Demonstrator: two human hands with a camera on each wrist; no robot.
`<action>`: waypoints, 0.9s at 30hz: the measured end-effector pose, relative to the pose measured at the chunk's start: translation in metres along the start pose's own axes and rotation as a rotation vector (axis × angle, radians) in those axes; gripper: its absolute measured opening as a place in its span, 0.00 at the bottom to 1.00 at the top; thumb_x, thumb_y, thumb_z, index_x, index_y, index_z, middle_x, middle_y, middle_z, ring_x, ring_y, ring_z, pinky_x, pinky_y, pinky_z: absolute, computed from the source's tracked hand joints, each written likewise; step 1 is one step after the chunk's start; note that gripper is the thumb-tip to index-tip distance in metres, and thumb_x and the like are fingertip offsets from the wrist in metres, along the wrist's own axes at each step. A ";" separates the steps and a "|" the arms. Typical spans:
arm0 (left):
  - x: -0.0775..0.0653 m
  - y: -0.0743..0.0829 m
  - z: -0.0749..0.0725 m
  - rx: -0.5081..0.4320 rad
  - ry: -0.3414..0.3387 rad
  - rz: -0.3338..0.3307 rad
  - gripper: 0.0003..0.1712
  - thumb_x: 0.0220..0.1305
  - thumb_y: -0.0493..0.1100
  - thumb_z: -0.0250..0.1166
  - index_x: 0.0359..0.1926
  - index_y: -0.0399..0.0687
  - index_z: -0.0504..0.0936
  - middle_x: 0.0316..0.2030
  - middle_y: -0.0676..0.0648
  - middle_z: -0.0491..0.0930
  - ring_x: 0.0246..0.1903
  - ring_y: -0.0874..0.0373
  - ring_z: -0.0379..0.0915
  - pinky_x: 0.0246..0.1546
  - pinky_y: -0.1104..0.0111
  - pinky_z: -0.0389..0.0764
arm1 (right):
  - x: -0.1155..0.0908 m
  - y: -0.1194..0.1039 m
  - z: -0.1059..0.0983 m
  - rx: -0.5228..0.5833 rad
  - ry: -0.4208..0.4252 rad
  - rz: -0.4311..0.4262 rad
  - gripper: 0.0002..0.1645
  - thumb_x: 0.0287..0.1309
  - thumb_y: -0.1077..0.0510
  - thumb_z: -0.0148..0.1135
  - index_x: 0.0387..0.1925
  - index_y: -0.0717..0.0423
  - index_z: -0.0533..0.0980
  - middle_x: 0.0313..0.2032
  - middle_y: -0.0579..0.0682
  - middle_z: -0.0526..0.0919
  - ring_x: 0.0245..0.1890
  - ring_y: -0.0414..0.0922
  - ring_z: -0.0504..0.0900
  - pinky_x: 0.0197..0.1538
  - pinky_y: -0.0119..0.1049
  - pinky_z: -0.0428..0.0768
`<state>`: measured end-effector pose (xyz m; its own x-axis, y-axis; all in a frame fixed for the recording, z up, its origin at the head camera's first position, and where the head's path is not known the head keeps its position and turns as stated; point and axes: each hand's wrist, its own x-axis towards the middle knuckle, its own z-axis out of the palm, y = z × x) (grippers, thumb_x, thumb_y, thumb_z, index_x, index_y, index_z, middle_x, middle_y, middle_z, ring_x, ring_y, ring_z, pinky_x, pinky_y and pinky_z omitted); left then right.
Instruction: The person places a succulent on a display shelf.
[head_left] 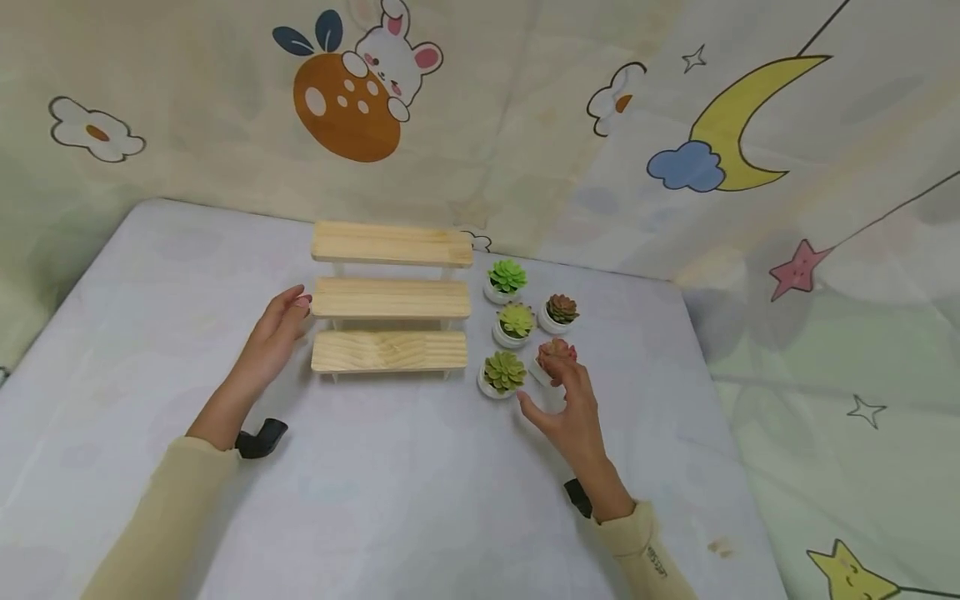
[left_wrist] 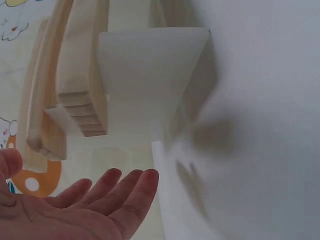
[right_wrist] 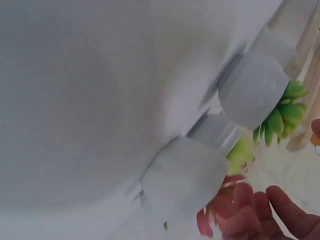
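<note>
My right hand reaches over a small succulent with red leaves in a white pot. Its fingers are at the leaves, the thumb stands well apart, and whether they touch cannot be told. Left of that plant is a green succulent in a white pot, nearest the thumb. At the left end of a three-step wooden shelf, my left hand hovers with loosely extended fingers. The left wrist view shows that hand holding nothing, beside the shelf's white side support.
Behind, also in white pots, stand a bright green succulent, a yellow-green one and a brownish-red one. A white cloth covers the table. A patterned curtain hangs along the back and right edges.
</note>
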<state>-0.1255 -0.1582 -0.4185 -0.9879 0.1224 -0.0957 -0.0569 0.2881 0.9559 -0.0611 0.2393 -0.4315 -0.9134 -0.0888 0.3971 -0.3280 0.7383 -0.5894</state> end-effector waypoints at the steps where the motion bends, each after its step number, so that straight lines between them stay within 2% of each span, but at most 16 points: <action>1: 0.003 -0.002 0.000 0.000 -0.005 0.001 0.38 0.72 0.60 0.33 0.72 0.40 0.42 0.69 0.33 0.50 0.67 0.37 0.48 0.62 0.43 0.57 | -0.001 -0.001 0.002 0.008 -0.029 0.009 0.35 0.41 0.59 0.74 0.54 0.60 0.71 0.53 0.57 0.73 0.38 0.49 0.74 0.36 0.41 0.73; 3: 0.008 -0.005 0.001 -0.004 -0.019 0.011 0.39 0.72 0.61 0.31 0.72 0.39 0.42 0.69 0.32 0.50 0.67 0.37 0.49 0.61 0.43 0.58 | -0.001 -0.003 0.008 0.023 -0.106 0.034 0.38 0.42 0.57 0.74 0.56 0.60 0.68 0.53 0.58 0.73 0.37 0.49 0.76 0.34 0.39 0.76; 6: 0.015 -0.014 0.005 -0.021 -0.042 0.005 0.41 0.70 0.64 0.29 0.72 0.41 0.41 0.69 0.31 0.49 0.66 0.35 0.50 0.62 0.43 0.57 | 0.002 -0.008 0.015 0.037 -0.217 0.107 0.43 0.43 0.54 0.73 0.60 0.61 0.64 0.52 0.59 0.73 0.36 0.51 0.79 0.35 0.41 0.80; 10: 0.031 -0.041 0.010 -0.019 -0.031 0.015 0.41 0.68 0.67 0.27 0.73 0.49 0.42 0.68 0.32 0.53 0.65 0.36 0.54 0.61 0.46 0.60 | 0.008 -0.011 0.021 0.025 -0.300 0.210 0.47 0.44 0.51 0.73 0.63 0.60 0.61 0.48 0.56 0.76 0.35 0.48 0.79 0.36 0.38 0.79; 11: 0.032 -0.042 0.011 -0.026 -0.032 0.011 0.41 0.68 0.67 0.27 0.73 0.49 0.42 0.68 0.32 0.53 0.65 0.36 0.54 0.61 0.46 0.60 | 0.010 -0.011 0.022 0.023 -0.310 0.230 0.47 0.44 0.51 0.73 0.63 0.60 0.61 0.47 0.56 0.76 0.34 0.47 0.79 0.35 0.36 0.79; 13: 0.032 -0.040 0.012 -0.039 -0.029 0.004 0.40 0.68 0.67 0.28 0.73 0.49 0.43 0.67 0.32 0.54 0.65 0.36 0.54 0.61 0.46 0.61 | 0.013 -0.010 0.024 0.014 -0.322 0.250 0.46 0.45 0.51 0.73 0.62 0.60 0.62 0.46 0.55 0.77 0.33 0.45 0.78 0.34 0.33 0.78; 17: 0.018 -0.012 0.012 -0.122 -0.027 -0.009 0.41 0.70 0.63 0.33 0.72 0.40 0.43 0.67 0.31 0.54 0.65 0.35 0.53 0.63 0.45 0.57 | 0.018 -0.009 0.027 -0.028 -0.315 0.230 0.43 0.43 0.52 0.74 0.59 0.60 0.65 0.45 0.56 0.77 0.31 0.46 0.77 0.33 0.32 0.76; 22: 0.017 -0.013 0.013 -0.151 0.031 0.017 0.39 0.71 0.61 0.37 0.71 0.40 0.49 0.66 0.35 0.59 0.63 0.42 0.60 0.62 0.51 0.64 | 0.021 -0.008 0.029 -0.082 -0.278 0.163 0.41 0.40 0.51 0.76 0.55 0.62 0.67 0.47 0.58 0.78 0.38 0.49 0.78 0.39 0.39 0.77; 24: 0.016 -0.013 0.013 -0.161 0.046 0.017 0.37 0.71 0.60 0.37 0.71 0.42 0.50 0.65 0.35 0.61 0.61 0.46 0.63 0.60 0.55 0.67 | 0.022 -0.008 0.029 -0.084 -0.268 0.162 0.41 0.39 0.51 0.76 0.53 0.63 0.68 0.45 0.58 0.79 0.40 0.49 0.78 0.40 0.41 0.77; 27: 0.014 -0.012 0.013 -0.176 0.058 0.015 0.36 0.71 0.60 0.38 0.71 0.44 0.51 0.64 0.36 0.63 0.58 0.54 0.67 0.58 0.61 0.70 | 0.024 -0.011 0.027 -0.074 -0.261 0.185 0.40 0.38 0.50 0.77 0.52 0.62 0.69 0.42 0.56 0.79 0.36 0.48 0.76 0.37 0.38 0.75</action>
<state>-0.1368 -0.1475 -0.4350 -0.9952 0.0685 -0.0696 -0.0614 0.1152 0.9914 -0.0861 0.2115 -0.4344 -0.9900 -0.1100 0.0887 -0.1411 0.8036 -0.5782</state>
